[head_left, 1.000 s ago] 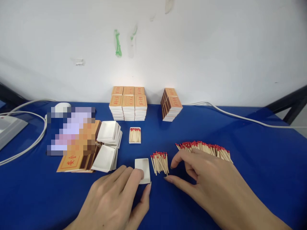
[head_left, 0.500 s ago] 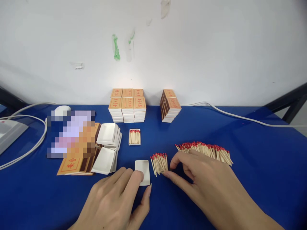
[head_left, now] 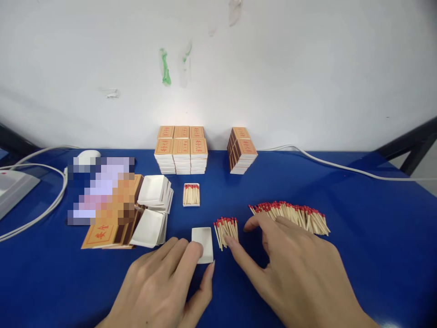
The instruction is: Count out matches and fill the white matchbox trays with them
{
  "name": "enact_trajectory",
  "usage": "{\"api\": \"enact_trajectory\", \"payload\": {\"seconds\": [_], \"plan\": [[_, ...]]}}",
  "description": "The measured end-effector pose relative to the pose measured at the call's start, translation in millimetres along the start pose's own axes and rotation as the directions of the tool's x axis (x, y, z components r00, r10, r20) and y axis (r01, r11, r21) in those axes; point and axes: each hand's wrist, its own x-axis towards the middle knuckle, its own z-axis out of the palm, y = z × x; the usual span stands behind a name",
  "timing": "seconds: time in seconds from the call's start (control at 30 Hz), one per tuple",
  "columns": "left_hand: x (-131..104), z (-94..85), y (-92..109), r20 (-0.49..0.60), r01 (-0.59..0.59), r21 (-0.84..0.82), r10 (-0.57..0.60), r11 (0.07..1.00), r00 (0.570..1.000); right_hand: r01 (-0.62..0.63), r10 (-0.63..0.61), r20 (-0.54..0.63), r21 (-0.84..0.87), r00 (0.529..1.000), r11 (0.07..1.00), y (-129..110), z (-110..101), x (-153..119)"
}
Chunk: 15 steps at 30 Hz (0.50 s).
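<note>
An empty white tray (head_left: 205,243) lies before me, with my left hand (head_left: 170,273) at its left and lower edges, index finger and thumb around its near corner. Just right of the tray is a small bundle of red-tipped matches (head_left: 226,232). My right hand (head_left: 290,264) has its thumb on the bundle's lower right part, while its index finger is raised apart to the right. Behind that hand spreads a larger pile of matches (head_left: 297,215), partly hidden by it. Farther back, a white tray filled with matches (head_left: 191,195) rests on the blue table (head_left: 375,255).
Stacked matchboxes (head_left: 181,155) and a smaller stack (head_left: 241,150) stand against the wall. White trays (head_left: 152,209) and flat orange sleeves (head_left: 102,232) lie at left, beside a blurred-out item, a white mouse (head_left: 88,157) and cables (head_left: 59,200).
My right thumb has moved up and left onto the small bundle, and its gap from the index finger has widened. My left hand and the tray have hardly moved.
</note>
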Motion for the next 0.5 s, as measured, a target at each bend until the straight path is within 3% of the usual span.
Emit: {"api": "enact_trajectory", "payload": {"seconds": [0.23,0.5], "plan": [[-2.4,-1.3,0.0,-0.023,-0.005,0.026,0.006,1.000,1.000,-0.012,0.022,0.070,-0.140,0.997,0.990,-15.8,0.7,10.1],[-4.1,-0.5,3.3,-0.038,-0.046,0.090,0.049,0.995,0.998,0.049,-0.042,0.037,-0.193,0.998,0.980,-27.6,2.5,15.4]]}}
